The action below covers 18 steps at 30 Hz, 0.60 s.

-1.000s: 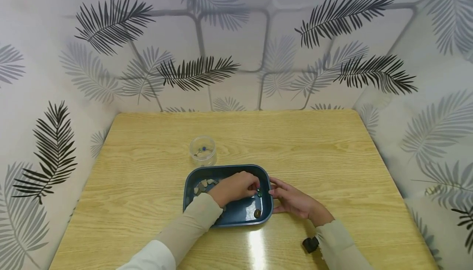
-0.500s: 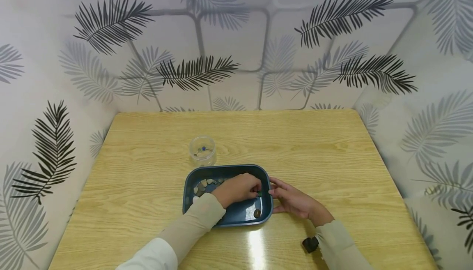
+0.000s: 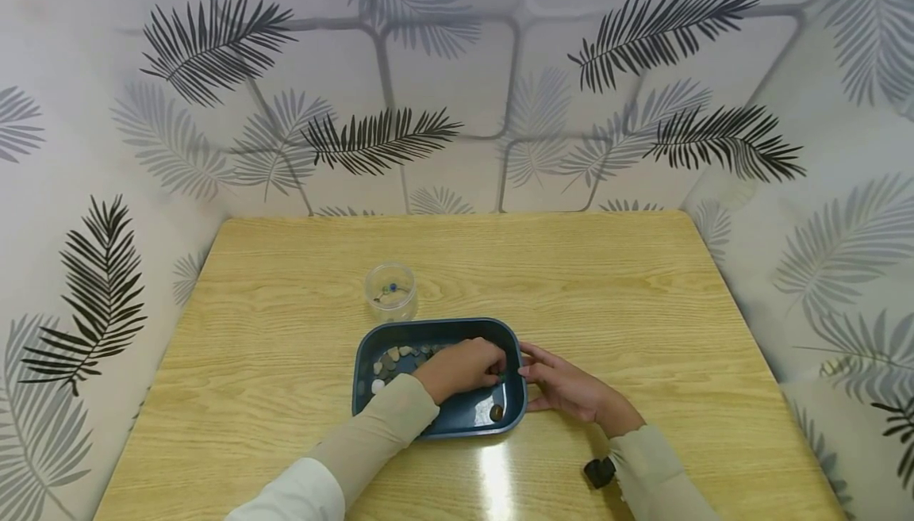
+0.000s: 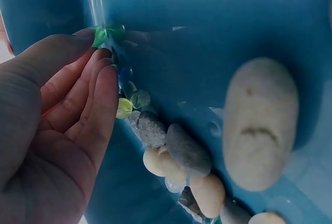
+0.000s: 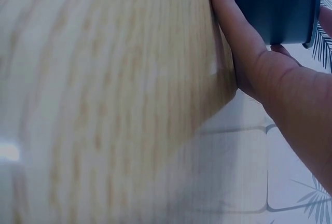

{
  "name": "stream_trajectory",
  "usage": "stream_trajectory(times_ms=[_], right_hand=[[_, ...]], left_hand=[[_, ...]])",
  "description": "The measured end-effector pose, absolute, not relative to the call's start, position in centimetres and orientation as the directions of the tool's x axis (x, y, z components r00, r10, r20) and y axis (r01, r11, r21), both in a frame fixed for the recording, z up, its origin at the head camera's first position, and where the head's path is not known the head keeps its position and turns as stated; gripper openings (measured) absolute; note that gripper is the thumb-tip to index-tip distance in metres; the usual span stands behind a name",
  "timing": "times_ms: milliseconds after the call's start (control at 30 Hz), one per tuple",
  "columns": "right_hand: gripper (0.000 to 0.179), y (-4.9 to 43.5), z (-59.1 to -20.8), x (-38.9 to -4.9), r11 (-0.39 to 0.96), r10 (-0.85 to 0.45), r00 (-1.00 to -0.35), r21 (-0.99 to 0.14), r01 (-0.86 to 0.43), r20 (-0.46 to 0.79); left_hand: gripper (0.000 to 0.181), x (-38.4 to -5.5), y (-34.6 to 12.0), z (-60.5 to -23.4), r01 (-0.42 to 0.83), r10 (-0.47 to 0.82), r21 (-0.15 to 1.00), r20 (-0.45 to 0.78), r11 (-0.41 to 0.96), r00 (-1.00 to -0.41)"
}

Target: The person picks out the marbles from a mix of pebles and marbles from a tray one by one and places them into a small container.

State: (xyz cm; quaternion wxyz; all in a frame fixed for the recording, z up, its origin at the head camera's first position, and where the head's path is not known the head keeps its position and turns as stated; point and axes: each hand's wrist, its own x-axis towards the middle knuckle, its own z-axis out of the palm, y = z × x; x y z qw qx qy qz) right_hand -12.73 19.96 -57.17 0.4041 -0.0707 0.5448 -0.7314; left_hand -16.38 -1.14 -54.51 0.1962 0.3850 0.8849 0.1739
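From where I stand, the left hand (image 3: 466,365) has edged slightly nearer, pinching a green marble (image 4: 99,37) against the blue tray (image 3: 467,413)'s end wall, seemingly secure; the right hand (image 3: 569,388)'s extended fingers steady it outside.

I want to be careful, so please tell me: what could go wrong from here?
The smooth green marble could slip from the left hand's grip. The yellow marble nearby might get knocked away. The right hand touches the blue tray; shifting it may bump the clear cup close behind.
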Motion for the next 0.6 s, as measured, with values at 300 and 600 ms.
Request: stream_trajectory(times_ms=[300,600], right_hand=[[0.057,20.0,-57.31,-12.7,-0.074,-0.661,-0.666,-0.853,0.516,-0.346],[0.057,20.01,-57.26,-12.74,-0.078,-0.665,-0.663,-0.85,0.52,-0.345]], left_hand=[[0.006,-16.4,-0.93,-54.82,0.624,0.754,0.445,-0.216,0.642,-0.62],[0.007,-16.28,-0.76,-54.78,0.628,0.75,0.429,-0.225,0.65,-0.622]])
